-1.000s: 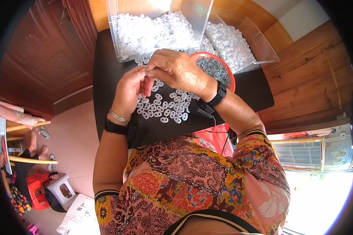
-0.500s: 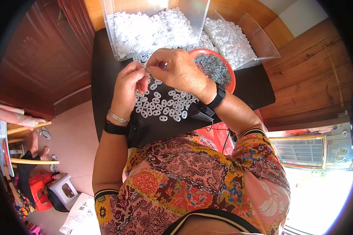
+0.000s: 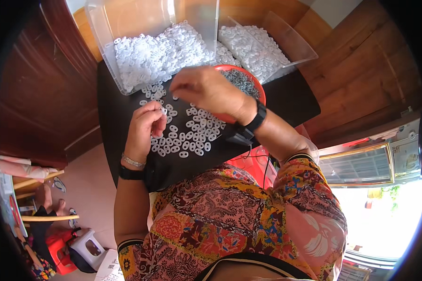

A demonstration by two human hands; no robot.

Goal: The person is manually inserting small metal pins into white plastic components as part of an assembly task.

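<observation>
From my end I see the left hand (image 3: 144, 129) pinching a white two-holed piece (image 3: 163, 111) between thumb and fingertips. The right hand (image 3: 212, 91), apart from it and farther out over the black bench (image 3: 290, 104), has blurred, curled fingers; I can't tell whether they are closed or hold anything. Loose white pieces (image 3: 199, 136) lie just right of the left hand. I make out a red bowl (image 3: 263, 96) of grey bits (image 3: 241, 80) behind the right hand, and a clear bin (image 3: 107, 49) beyond both hands.
</observation>
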